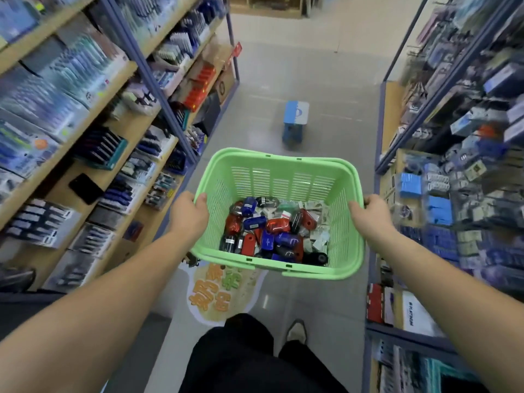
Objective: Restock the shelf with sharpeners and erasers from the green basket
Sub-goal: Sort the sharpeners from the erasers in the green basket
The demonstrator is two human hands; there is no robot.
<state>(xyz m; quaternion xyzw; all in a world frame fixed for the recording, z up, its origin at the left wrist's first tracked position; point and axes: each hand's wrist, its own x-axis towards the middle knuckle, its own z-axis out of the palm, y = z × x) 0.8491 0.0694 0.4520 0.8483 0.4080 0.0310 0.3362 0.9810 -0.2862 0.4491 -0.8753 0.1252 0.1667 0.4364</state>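
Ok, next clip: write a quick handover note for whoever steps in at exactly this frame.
Left hand grips the left rim of the green basket; right hand grips the right rim.
The basket is held up over the aisle floor, between the two shelf rows.
Inside it is a heap of red, blue and black sharpeners, with pale packets, probably erasers, on the right.
Done: nothing is out of the basket yet.
Left: find the shelf spot and put out all the stock. A blue stool stands ahead.

I see a pale green slotted plastic basket [283,177], red, blue and black oval sharpeners [266,239], a blue-and-white plastic stool [296,117]
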